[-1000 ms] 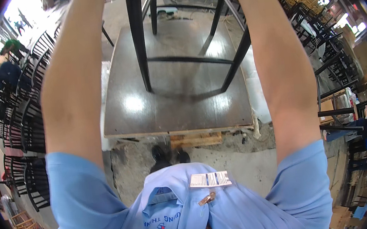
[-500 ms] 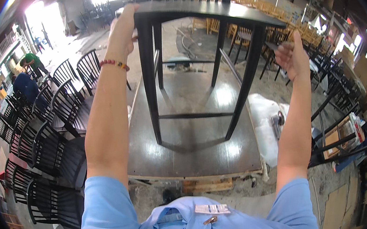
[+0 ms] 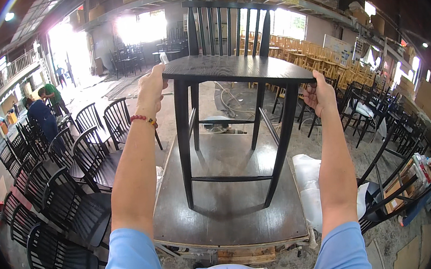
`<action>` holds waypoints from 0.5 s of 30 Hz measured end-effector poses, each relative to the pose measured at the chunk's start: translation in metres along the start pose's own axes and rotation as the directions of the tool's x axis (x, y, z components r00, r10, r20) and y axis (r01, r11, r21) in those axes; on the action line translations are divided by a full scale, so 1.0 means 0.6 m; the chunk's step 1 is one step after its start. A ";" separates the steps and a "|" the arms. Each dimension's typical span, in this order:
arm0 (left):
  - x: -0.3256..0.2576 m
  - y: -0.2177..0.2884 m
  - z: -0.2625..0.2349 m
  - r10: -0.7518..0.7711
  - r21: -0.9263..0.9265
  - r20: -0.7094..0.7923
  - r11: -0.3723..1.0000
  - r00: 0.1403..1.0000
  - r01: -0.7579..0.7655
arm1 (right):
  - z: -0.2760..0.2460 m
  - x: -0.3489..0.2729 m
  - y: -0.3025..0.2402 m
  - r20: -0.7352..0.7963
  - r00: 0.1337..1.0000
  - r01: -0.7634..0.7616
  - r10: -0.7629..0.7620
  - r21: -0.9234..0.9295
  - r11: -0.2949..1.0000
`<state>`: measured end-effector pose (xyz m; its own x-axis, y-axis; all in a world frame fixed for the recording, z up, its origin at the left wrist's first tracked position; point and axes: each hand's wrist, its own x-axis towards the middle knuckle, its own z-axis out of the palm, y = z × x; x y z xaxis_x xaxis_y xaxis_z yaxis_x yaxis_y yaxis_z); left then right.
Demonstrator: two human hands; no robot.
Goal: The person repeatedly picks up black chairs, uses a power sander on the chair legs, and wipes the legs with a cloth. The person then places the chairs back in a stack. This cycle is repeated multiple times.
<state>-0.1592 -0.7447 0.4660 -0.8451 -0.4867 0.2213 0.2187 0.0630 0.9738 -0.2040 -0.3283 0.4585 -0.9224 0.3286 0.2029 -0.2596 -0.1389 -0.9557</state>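
Observation:
Before me stands an upright black wooden chair [image 3: 237, 66] with a spindle back, its front legs on a dark, shiny-topped low platform [image 3: 234, 221]. My left hand [image 3: 153, 87], a red bead bracelet at its wrist, grips the left front corner of the seat; a small pale object shows beside the thumb. At the opposite front corner, my right hand [image 3: 320, 93] holds the seat edge, thumb along the side and fingers curled beneath. Both arms are stretched forward.
Rows of black chairs [image 3: 72, 210] line the left side. Two people [image 3: 49, 106] bend over work at far left. White wrapping [image 3: 309, 177] lies right of the platform, near an overturned black chair [image 3: 386, 185]. Light wooden chairs [image 3: 317, 54] fill the back right.
My right hand has moved left onto the seat corner, from apart beside it. The view has tilted up, so the chair sits lower and its back shows.

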 end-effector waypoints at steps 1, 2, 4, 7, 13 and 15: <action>0.000 0.005 -0.001 -0.007 0.036 0.021 0.999 1.000 0.006 | -0.001 0.004 -0.001 -0.004 1.000 0.004 -0.004 0.005 1.000; -0.003 0.005 0.001 -0.007 0.008 0.015 1.000 1.000 0.007 | -0.002 0.008 -0.003 -0.008 1.000 0.010 -0.010 0.009 1.000; -0.002 0.004 0.001 0.002 -0.006 -0.026 1.000 1.000 -0.002 | 0.000 0.008 -0.002 -0.005 1.000 0.006 -0.006 0.011 1.000; 0.001 0.002 -0.002 0.005 -0.020 -0.003 1.000 1.000 -0.005 | -0.002 0.008 -0.003 0.032 0.999 0.012 -0.014 0.061 0.998; 0.001 -0.001 -0.003 -0.035 -0.050 0.021 0.998 0.999 0.036 | -0.001 0.004 -0.008 0.019 1.000 0.016 -0.016 0.010 1.000; 0.005 -0.002 -0.011 -0.055 -0.035 -0.037 0.998 0.998 0.054 | 0.018 0.005 0.008 -0.002 0.999 0.036 -0.036 0.034 0.999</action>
<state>-0.1587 -0.7520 0.4653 -0.8371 -0.5217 0.1648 0.1895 0.0061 0.9819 -0.2112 -0.3381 0.4571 -0.9119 0.3349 0.2371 -0.3027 -0.1588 -0.9398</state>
